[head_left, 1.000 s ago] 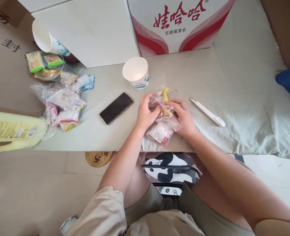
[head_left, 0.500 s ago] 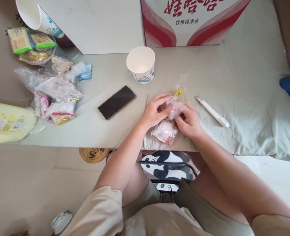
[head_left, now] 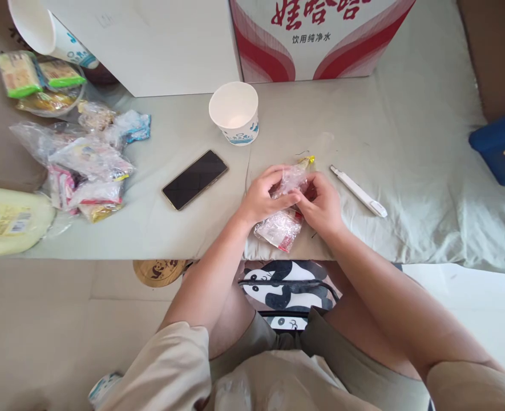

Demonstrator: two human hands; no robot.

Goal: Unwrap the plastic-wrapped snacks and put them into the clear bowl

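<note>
Now, the bag: a small clear crinkly plastic bag (head_left: 293,181) of wrapped snacks sits pinched between both my hands, near the front edge of the desk, just right of its middle.
Left hand: my left hand (head_left: 264,197) is curled almost closed, thumb and fingertips gripping the bag's upper film.
Right hand: my right hand (head_left: 323,202) is curled the same way, fingers closed on the other side of that film, knuckles nearly touching the left.
Change: a second ago the bag lay spread out and fuller between my palms; now its top is bunched up tight and my hands have drawn together, so I judge the mouth is being gathered or twisted.
Lower packet: a flat clear packet (head_left: 279,229) with a red edge lies under my wrists at the desk's front edge, glossy and wrinkled.
Yellow tip: a bit of yellow wrapper (head_left: 308,161) pokes out behind the bag.
Pen: a slim white pen-shaped tool (head_left: 358,191) lies slantwise just right of my right hand.
Cup: an open white paper cup (head_left: 234,113) stands behind my hands.
Phone: a dark, smooth phone (head_left: 194,179) lies face up to the left.
Snack pile: loose shiny packets (head_left: 87,165) are heaped near the desk's left edge.
Desk: its surface (head_left: 406,142) is covered in pale, creased cloth.
</note>
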